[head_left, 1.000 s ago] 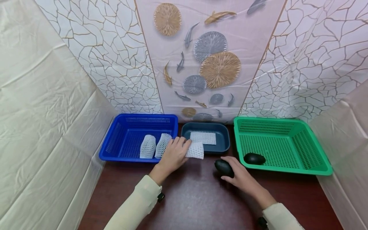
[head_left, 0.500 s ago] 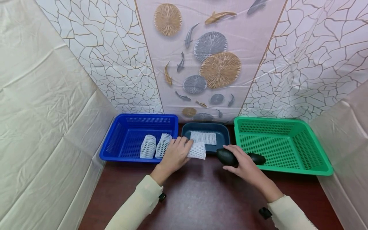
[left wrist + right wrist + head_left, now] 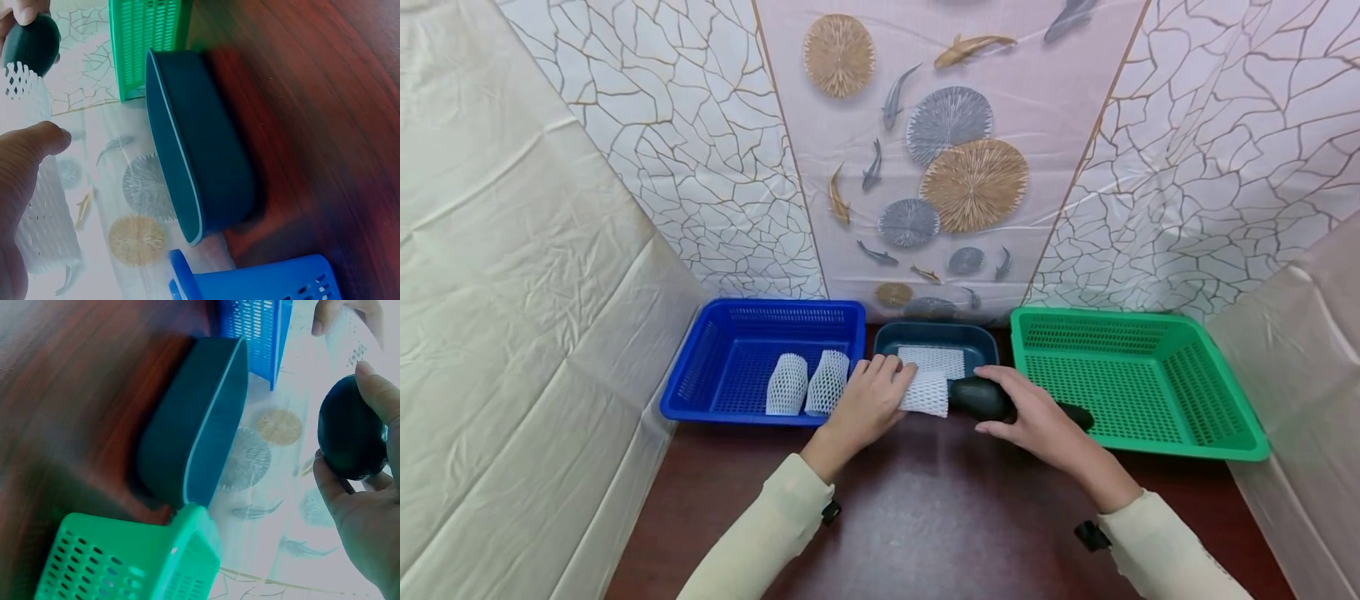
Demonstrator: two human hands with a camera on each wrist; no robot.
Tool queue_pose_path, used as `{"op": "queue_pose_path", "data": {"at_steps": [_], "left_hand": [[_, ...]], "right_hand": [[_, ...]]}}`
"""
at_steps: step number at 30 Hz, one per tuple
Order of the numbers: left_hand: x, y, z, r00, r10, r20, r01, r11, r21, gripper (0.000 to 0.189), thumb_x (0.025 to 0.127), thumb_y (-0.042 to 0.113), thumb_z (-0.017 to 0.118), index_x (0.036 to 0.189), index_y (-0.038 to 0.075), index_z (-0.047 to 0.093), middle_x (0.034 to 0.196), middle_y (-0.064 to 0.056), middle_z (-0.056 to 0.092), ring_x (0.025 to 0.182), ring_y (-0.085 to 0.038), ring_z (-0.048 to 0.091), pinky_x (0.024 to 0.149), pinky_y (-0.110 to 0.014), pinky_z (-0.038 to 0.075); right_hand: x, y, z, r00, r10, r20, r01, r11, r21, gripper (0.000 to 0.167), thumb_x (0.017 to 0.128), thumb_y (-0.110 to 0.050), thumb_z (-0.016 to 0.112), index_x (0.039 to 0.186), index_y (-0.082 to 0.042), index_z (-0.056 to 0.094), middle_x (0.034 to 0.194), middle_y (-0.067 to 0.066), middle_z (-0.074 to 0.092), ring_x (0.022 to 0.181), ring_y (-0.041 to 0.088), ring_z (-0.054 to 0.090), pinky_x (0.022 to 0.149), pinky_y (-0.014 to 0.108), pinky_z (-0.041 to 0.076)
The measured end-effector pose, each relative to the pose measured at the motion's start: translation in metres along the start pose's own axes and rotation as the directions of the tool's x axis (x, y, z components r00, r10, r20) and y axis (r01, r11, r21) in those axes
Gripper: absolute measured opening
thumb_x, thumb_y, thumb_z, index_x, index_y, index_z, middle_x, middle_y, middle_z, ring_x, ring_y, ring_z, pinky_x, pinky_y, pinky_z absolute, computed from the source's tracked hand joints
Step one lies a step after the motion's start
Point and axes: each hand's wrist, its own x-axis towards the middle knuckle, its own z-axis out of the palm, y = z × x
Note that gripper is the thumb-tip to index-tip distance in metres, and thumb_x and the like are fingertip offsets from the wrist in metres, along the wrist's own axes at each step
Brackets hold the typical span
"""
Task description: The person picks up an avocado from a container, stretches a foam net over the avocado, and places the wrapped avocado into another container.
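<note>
My left hand point(image 3: 867, 403) grips a white foam net sleeve point(image 3: 928, 395), held out sideways over the front edge of the small dark tray. In the left wrist view my thumb lies along the sleeve point(image 3: 50, 219). My right hand point(image 3: 1043, 429) holds a dark, egg-shaped avocado point(image 3: 977, 398) between thumb and fingers. The avocado's left end is right at the sleeve's open mouth; in the left wrist view the mouth overlaps the avocado point(image 3: 34, 40). Behind my right hand, a second avocado point(image 3: 1081, 416) lies in the green basket point(image 3: 1225, 450), partly hidden.
The blue basket point(image 3: 679, 408) on the left holds two netted, rounded shapes point(image 3: 787, 385). Between the baskets stands the small dark teal tray point(image 3: 988, 337), with flat foam net point(image 3: 936, 360) in it. Brown tabletop point(image 3: 917, 508) extends in front; patterned cloth point(image 3: 715, 167) hangs behind.
My right hand has raised the avocado from near the table and moved it left to the sleeve's mouth. My left hand has shifted slightly right with the sleeve.
</note>
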Motion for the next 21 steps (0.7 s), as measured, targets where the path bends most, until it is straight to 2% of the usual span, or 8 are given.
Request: {"op": "queue_pose_path", "data": {"at_steps": [4,11,15,21], "left_hand": [[0.004,0.003,-0.003,1.0,0.009,0.01,-0.009,1.0,0.005,0.056,0.086,0.035,0.08,0.133,0.011,0.059,0.115,-0.009,0.064,0.101,-0.025,0.058,0.078,-0.037,0.05],[0.007,0.009,-0.004,1.0,0.009,-0.007,-0.009,1.0,-0.007,0.061,0.084,0.037,0.084,0.132,0.011,0.058,0.115,-0.009,0.065,0.099,-0.025,0.059,0.076,-0.036,0.05],[0.008,0.013,-0.005,0.999,0.007,-0.034,-0.009,0.999,-0.037,0.061,0.083,0.036,0.086,0.131,0.012,0.059,0.115,-0.009,0.066,0.098,-0.025,0.059,0.075,-0.035,0.05],[0.009,0.017,-0.005,0.997,-0.001,-0.078,-0.006,0.996,-0.09,0.051,0.086,0.032,0.081,0.128,0.012,0.061,0.113,-0.008,0.067,0.1,-0.024,0.061,0.077,-0.035,0.053]], "right_hand": [[0.004,-0.004,-0.002,0.999,-0.034,-0.006,0.034,0.999,-0.018,0.081,0.081,-0.028,0.09,0.15,-0.014,0.05,0.146,0.014,0.05,0.127,0.035,0.057,0.092,0.052,0.055],[0.009,-0.011,-0.002,1.0,-0.02,-0.008,0.02,1.0,-0.006,0.082,0.079,-0.028,0.09,0.149,-0.012,0.051,0.142,0.014,0.053,0.12,0.032,0.06,0.085,0.047,0.058],[0.011,-0.014,0.0,1.0,0.008,-0.027,-0.008,1.0,0.019,0.08,0.079,-0.03,0.091,0.145,-0.009,0.052,0.139,0.015,0.057,0.117,0.032,0.062,0.085,0.049,0.058],[0.011,-0.017,0.003,0.996,0.074,-0.048,-0.071,0.995,0.063,0.077,0.079,-0.031,0.091,0.143,-0.012,0.054,0.139,0.013,0.061,0.114,0.029,0.064,0.086,0.048,0.057]]}}
